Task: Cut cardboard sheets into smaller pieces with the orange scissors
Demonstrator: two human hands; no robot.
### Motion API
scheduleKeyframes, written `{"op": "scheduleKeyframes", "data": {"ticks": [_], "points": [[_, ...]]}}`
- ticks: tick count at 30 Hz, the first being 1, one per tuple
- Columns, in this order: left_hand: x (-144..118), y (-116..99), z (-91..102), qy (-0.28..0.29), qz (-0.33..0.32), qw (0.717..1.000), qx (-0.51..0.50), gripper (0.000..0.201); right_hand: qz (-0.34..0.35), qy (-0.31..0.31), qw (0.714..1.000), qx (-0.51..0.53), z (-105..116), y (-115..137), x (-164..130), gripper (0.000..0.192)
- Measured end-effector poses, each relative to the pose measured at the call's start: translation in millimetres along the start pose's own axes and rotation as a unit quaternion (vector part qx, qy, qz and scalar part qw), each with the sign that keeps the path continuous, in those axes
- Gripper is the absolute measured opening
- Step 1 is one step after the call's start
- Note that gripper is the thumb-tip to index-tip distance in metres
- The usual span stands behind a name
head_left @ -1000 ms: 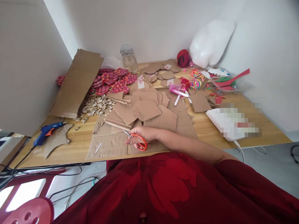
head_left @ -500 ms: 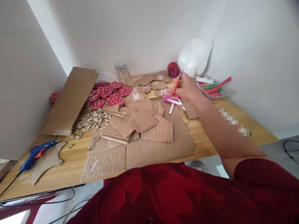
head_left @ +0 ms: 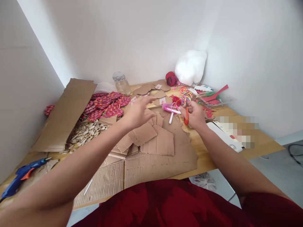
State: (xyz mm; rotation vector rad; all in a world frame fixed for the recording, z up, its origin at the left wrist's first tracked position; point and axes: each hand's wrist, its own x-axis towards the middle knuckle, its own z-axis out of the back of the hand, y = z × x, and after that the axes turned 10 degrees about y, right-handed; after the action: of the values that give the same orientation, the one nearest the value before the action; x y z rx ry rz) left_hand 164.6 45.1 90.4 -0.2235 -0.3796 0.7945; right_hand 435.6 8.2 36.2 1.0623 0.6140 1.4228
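Observation:
My right hand [head_left: 194, 114] is closed around orange-handled scissors [head_left: 187, 117], held over the cardboard near the table's right middle. Just left of it lie a pink object [head_left: 168, 107] and a white stick [head_left: 171, 117]. My left hand [head_left: 138, 112] reaches forward above the pile of cardboard pieces [head_left: 151, 138], fingers spread and holding nothing, pointing toward the round cardboard cutouts [head_left: 151, 90] at the back. Bright coloured cords [head_left: 184, 94] lie just beyond my right hand.
A wooden table [head_left: 260, 143] stands in a white corner. A folded cardboard box [head_left: 63, 113], red patterned fabric pieces [head_left: 106, 105] and a heap of seeds [head_left: 86, 132] lie left. A blue glue gun [head_left: 21, 175] rests front left. Behind stand a bottle [head_left: 120, 82], red yarn [head_left: 170, 78], and a white bag [head_left: 190, 66].
My right hand carried the scissors from the near edge to the back, then pulled back a little to the right middle. My left arm came into view, reaching forward.

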Motion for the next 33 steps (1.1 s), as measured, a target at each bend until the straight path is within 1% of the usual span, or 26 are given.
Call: {"op": "scheduleKeyframes", "data": {"ticks": [2, 3, 4, 5, 7, 10, 11, 13, 16, 19, 23, 28, 33], "points": [[34.5, -5.1, -22.6, 0.064, -0.034, 0.996, 0.041, 0.089, 0.012, -0.027, 1.000, 0.008, 0.0, -15.4, -6.7, 0.039], [52.4, -7.8, -34.5, 0.095, -0.050, 0.992, 0.060, 0.094, 0.018, -0.037, 0.999, 0.009, 0.8, -21.7, -7.8, 0.039], [69.1, -10.4, -45.8, 0.115, -0.056, 0.989, 0.072, 0.094, 0.023, -0.043, 0.999, 0.005, 1.9, -26.3, -8.1, 0.039], [84.0, -12.5, -55.7, 0.129, -0.074, 0.986, 0.080, 0.090, 0.028, -0.049, 0.998, 0.003, 3.4, -29.2, -7.9, 0.039], [106.2, -14.7, -70.7, 0.138, -0.096, 0.983, 0.079, 0.071, 0.044, -0.054, 0.998, -0.009, 6.7, -29.6, -8.0, 0.039], [122.8, -11.4, -82.7, 0.146, -0.109, 0.982, 0.057, 0.037, 0.084, -0.043, 0.995, -0.041, 10.6, -21.8, -11.5, 0.034], [125.4, -8.7, -85.2, 0.150, -0.108, 0.982, 0.050, 0.028, 0.094, -0.037, 0.994, -0.046, 11.7, -18.4, -13.5, 0.032], [128.6, -2.0, -88.9, 0.155, -0.098, 0.982, 0.039, 0.019, 0.102, -0.030, 0.994, -0.040, 13.9, -11.5, -18.1, 0.029], [130.5, 7.1, -91.1, 0.150, -0.079, 0.985, 0.020, 0.017, 0.103, -0.038, 0.994, -0.022, 17.4, -3.2, -24.0, 0.025], [129.1, 12.3, -87.6, 0.124, -0.047, 0.991, -0.003, 0.022, 0.100, -0.043, 0.994, 0.011, 20.5, 0.1, -27.0, 0.023], [122.7, 18.2, -82.3, 0.071, 0.025, 0.996, -0.039, 0.009, 0.084, -0.037, 0.994, 0.060, 21.9, -2.9, -27.0, 0.024], [115.9, 28.9, -89.5, 0.013, 0.126, 0.987, -0.102, 0.014, 0.081, -0.036, 0.995, 0.051, 20.8, -5.1, -27.3, 0.023], [115.3, 34.2, -102.9, -0.010, 0.170, 0.972, -0.162, 0.016, 0.080, -0.037, 0.996, 0.020, 19.6, -5.9, -28.2, 0.024]]}}
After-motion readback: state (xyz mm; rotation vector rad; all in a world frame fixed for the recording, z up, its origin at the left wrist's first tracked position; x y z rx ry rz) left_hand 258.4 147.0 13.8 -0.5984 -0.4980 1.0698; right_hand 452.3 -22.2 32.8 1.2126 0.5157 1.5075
